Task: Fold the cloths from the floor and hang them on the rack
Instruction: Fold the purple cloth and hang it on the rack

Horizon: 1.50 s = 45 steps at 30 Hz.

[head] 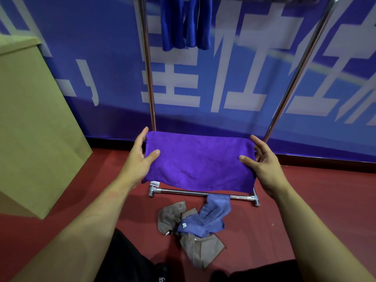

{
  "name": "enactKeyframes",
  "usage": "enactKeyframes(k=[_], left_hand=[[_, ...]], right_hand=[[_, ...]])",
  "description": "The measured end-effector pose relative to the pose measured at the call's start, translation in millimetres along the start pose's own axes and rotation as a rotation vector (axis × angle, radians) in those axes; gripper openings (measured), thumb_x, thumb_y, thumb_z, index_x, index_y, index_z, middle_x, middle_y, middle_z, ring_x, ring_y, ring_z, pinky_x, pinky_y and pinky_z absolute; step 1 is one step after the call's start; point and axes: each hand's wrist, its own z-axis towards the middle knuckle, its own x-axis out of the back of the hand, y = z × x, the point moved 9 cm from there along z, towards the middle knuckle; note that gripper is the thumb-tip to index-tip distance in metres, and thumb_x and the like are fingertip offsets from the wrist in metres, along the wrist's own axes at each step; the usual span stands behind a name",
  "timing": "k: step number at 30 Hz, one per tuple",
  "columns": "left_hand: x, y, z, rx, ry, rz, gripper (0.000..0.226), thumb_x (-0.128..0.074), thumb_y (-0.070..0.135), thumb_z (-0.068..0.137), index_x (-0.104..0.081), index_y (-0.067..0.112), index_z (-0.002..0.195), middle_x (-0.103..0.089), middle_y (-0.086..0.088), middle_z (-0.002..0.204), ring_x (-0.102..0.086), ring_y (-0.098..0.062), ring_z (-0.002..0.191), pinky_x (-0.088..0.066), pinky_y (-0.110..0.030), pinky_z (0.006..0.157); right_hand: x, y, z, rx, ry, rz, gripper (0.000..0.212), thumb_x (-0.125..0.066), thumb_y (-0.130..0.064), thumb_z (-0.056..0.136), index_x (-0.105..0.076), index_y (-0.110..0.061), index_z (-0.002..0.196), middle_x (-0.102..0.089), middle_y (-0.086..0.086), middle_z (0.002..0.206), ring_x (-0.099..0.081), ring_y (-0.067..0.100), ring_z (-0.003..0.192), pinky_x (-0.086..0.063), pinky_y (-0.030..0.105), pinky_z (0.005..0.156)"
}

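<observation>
A purple cloth (200,163), folded into a flat rectangle, is held up in the air in front of the rack (149,78). It is grasped at its two short ends. The left hand (140,157) is placed at the left end, thumb lying on the upper face, fingers extended along the edge and behind it. The right hand (262,161) is placed at the right end in the same way, thumb on top, fingers partly spread past the edge. A small white tag (154,183) is seen at the cloth's lower left corner.

The rack is made of two shiny metal uprights, with a low crossbar (183,191) on the red floor (305,210), just below the held cloth. Two blue cloths (185,25) are seen hanging folded from the top of the rack; the top rail itself is cut off by the frame.

On the floor, near the crossbar, a loose pile is noted: a grey-blue cloth (211,216) with one corner draped over the crossbar, lying on brown cloths (173,214), one of which extends toward the viewer.

A tan box (30,119) stands to the left. A blue banner (223,82) with large white characters covers the wall behind the rack. Dark trouser legs are visible at the bottom edge.
</observation>
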Motion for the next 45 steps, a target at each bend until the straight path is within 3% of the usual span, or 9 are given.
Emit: enactKeyframes(k=[3,9,14,18,22,27,33,41,45], left_hand=[[5.0,1.3,-1.2,-0.002,0.038,-0.004,0.076,-0.063,0.000,0.094,-0.029,0.027,0.156,-0.045,0.006,0.143,-0.052,0.006,0.123,-0.045,-0.041,0.111],[10.1,7.6,-5.3,-0.048,0.105,-0.060,0.073,-0.064,-0.005,0.091,-0.035,0.023,0.152,-0.050,0.002,0.143,-0.064,0.012,0.095,-0.055,-0.029,0.090],[13.0,-0.5,-3.8,-0.010,0.110,-0.104,0.045,-0.070,-0.001,0.088,-0.063,0.012,0.130,-0.074,-0.003,0.117,-0.068,-0.010,0.109,-0.049,-0.036,0.104],[13.8,-5.2,-2.5,0.003,0.109,-0.080,0.028,-0.072,-0.005,0.084,-0.072,0.008,0.110,-0.078,-0.001,0.099,-0.072,-0.014,0.099,-0.053,-0.032,0.099],[8.0,-3.8,-1.4,0.001,0.068,-0.008,0.029,-0.077,-0.005,0.078,-0.073,0.009,0.103,-0.077,0.004,0.096,-0.072,-0.013,0.092,-0.054,-0.019,0.085],[0.9,-5.3,0.0,-0.054,-0.035,0.315,0.040,-0.092,0.022,0.065,-0.076,0.035,0.099,-0.073,0.007,0.105,-0.070,-0.012,0.101,-0.052,-0.029,0.095],[-7.4,-0.1,-1.2,-0.085,-0.014,0.619,0.042,-0.092,0.023,0.065,-0.078,0.021,0.103,-0.064,0.008,0.093,-0.061,-0.007,0.088,-0.035,0.001,0.076],[-10.3,-16.2,-0.3,-0.014,-0.092,0.665,0.013,-0.085,0.027,0.077,-0.076,0.027,0.086,-0.064,0.001,0.090,-0.062,-0.015,0.084,-0.042,-0.025,0.078],[-3.3,-23.4,-2.2,0.083,-0.081,0.434,0.011,-0.082,0.029,0.081,-0.076,0.022,0.087,-0.068,0.002,0.094,-0.064,-0.008,0.085,-0.046,-0.018,0.081]], right_hand=[[7.7,0.3,1.0,0.019,0.049,-0.023,0.073,-0.078,0.002,0.081,-0.050,-0.023,0.145,-0.064,-0.004,0.129,-0.066,0.001,0.109,-0.057,0.022,0.085],[24.7,-2.0,4.7,0.097,0.166,-0.187,0.071,-0.082,-0.006,0.081,-0.051,-0.022,0.143,-0.068,-0.006,0.129,-0.062,0.004,0.118,-0.045,0.041,0.110],[23.6,4.1,4.4,0.035,0.154,-0.053,0.044,-0.074,0.002,0.086,-0.062,-0.006,0.129,-0.079,0.003,0.102,-0.071,0.002,0.084,-0.054,0.015,0.079],[22.1,11.2,5.3,-0.014,0.137,-0.039,0.029,-0.077,-0.005,0.085,-0.071,-0.002,0.113,-0.080,0.006,0.095,-0.073,0.007,0.088,-0.054,0.011,0.075],[13.4,15.3,7.4,-0.044,0.061,-0.170,0.043,-0.084,-0.003,0.077,-0.070,-0.007,0.118,-0.076,0.007,0.103,-0.071,0.003,0.085,-0.055,0.013,0.082],[1.9,11.6,5.5,-0.007,-0.038,-0.496,0.057,-0.093,-0.013,0.068,-0.070,-0.014,0.120,-0.073,0.002,0.104,-0.068,0.013,0.093,-0.052,0.026,0.094],[-3.5,17.2,8.0,0.008,-0.104,-0.698,0.038,-0.091,-0.017,0.071,-0.077,-0.017,0.106,-0.072,-0.005,0.097,-0.066,0.012,0.093,-0.045,0.020,0.086],[-0.5,26.5,9.2,-0.009,-0.116,-0.756,0.011,-0.083,-0.026,0.082,-0.072,-0.023,0.081,-0.070,-0.004,0.080,-0.062,0.014,0.074,-0.046,0.030,0.072],[2.2,25.9,4.7,-0.077,-0.103,-0.485,0.010,-0.082,-0.017,0.082,-0.076,-0.013,0.087,-0.075,0.003,0.091,-0.066,0.016,0.081,-0.053,0.025,0.074]])
